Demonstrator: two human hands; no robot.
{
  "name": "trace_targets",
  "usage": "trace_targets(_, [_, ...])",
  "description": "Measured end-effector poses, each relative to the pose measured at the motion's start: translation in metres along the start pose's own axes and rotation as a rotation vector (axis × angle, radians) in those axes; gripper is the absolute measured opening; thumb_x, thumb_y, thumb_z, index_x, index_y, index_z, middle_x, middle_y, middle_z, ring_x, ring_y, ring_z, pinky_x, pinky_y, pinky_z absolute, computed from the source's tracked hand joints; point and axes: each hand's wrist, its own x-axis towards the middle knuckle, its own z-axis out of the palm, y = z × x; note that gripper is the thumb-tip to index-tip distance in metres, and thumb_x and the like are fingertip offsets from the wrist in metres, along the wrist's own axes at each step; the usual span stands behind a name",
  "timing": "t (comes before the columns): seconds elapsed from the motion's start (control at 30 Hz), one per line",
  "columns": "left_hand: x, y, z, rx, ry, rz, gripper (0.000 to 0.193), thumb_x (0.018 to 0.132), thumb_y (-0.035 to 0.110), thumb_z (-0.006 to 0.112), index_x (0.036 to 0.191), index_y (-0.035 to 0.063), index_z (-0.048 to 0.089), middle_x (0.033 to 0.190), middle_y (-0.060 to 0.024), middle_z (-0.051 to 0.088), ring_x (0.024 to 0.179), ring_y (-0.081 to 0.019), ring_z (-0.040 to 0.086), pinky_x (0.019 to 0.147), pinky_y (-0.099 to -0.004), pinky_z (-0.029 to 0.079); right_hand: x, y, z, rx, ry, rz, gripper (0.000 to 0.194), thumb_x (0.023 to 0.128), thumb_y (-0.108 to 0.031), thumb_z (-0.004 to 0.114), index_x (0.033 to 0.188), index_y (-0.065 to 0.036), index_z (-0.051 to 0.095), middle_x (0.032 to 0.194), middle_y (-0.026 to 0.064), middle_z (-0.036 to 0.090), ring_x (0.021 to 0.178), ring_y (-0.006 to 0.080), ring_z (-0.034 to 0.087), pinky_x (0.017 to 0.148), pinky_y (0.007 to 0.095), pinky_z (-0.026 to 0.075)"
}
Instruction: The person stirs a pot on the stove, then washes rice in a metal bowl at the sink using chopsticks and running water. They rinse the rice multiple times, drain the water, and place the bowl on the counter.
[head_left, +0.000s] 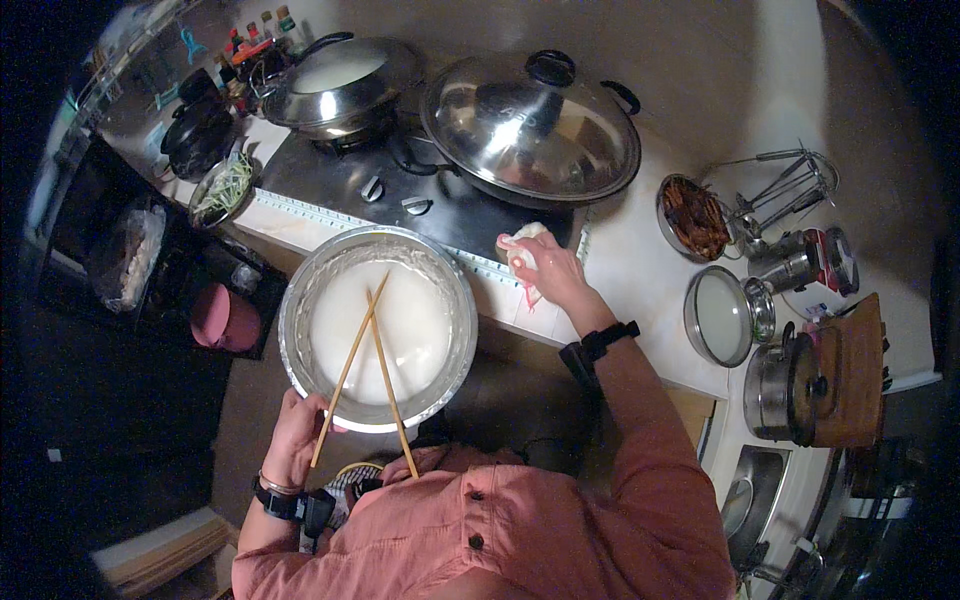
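My left hand (296, 435) grips the near-left rim of a large metal basin (457, 337). White batter-like liquid (352, 322) fills much of it, and residue coats the inner wall. Two wooden chopsticks (388, 375) cross inside the basin, their near ends resting over the rim. My right hand (553, 268) is closed around a crumpled white cloth with pink parts (517, 244), held at the front edge of the stove and counter. Behind that hand stands a large wok with a domed steel lid (487, 142).
A second lidded pan (322, 112) occupies the left burner of the black gas stove (315, 165). Shredded greens (229, 184) fill a bowl at left. On the right are a bowl of brown food strips (694, 217), a bowl of whitish liquid (718, 319), a steel pot (769, 390) and a sink (772, 469).
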Motion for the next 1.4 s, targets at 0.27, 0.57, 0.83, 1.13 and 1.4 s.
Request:
trace_targets(0.27, [-0.007, 0.002, 0.024, -0.007, -0.038, 0.008, 0.033, 0.070, -0.006, 0.051, 0.101, -0.0098, 0.040, 0.076, -0.0151, 0.054, 0.054, -0.0253, 0.059, 0.048, -0.0353, 0.057, 0.003, -0.004, -0.007, -0.072, -0.063, 0.209, 0.034, 0.081, -0.034, 0.062, 0.099, -0.005, 0.061, 0.089, 0.0216, 0.063, 0.083, 0.0379, 0.061, 0.075, 0.0442, 0.049])
trace_targets(0.57, [-0.011, -0.012, 0.078, 0.082, -0.204, 0.003, 0.030, 0.070, -0.005, 0.049, 0.100, -0.0072, 0.043, 0.076, -0.0152, 0.056, 0.053, -0.0244, 0.059, 0.047, -0.0350, 0.056, -0.161, 0.079, -0.086, 1.285, 0.325, 0.411, 0.030, 0.090, -0.013, 0.051, 0.114, 0.006, 0.050, 0.103, 0.0141, 0.060, 0.086, 0.0200, 0.062, 0.071, 0.0312, 0.053])
trace_targets(0.83, [-0.023, -0.022, 0.186, 0.140, -0.239, -0.136, 0.032, 0.071, -0.008, 0.050, 0.099, -0.0060, 0.034, 0.076, -0.0134, 0.050, 0.052, -0.0230, 0.055, 0.048, -0.0364, 0.057, -0.353, 0.089, -0.138, 1.286, 0.457, 0.595, 0.035, 0.090, -0.020, 0.053, 0.117, 0.002, 0.050, 0.095, 0.0099, 0.061, 0.085, 0.0198, 0.061, 0.064, 0.0326, 0.054])
trace_targets(1.13, [0.019, -0.074, 0.265, 0.271, -0.358, -0.199, 0.008, 0.085, 0.007, 0.046, 0.083, 0.0024, 0.053, 0.061, -0.0045, 0.052, 0.047, -0.0201, 0.057, 0.042, -0.0264, 0.051, -0.516, 0.039, -0.175, 1.369, 0.968, 0.870, 0.037, 0.087, -0.025, 0.059, 0.115, -0.002, 0.051, 0.108, 0.0121, 0.058, 0.090, 0.0207, 0.059, 0.074, 0.0352, 0.054])
trace_targets(1.4, [0.103, -0.076, 0.297, 0.262, -0.515, -0.217, 0.023, 0.093, 0.031, 0.047, 0.099, 0.0089, 0.052, 0.084, -0.0156, 0.061, 0.059, -0.0203, 0.059, 0.052, -0.0273, 0.053, -0.695, 0.075, -0.135, 0.692, 1.080, 1.357, 0.033, 0.090, -0.037, 0.054, 0.101, -0.006, 0.057, 0.081, 0.0046, 0.062, 0.060, 0.0133, 0.058, 0.045, 0.0269, 0.045])
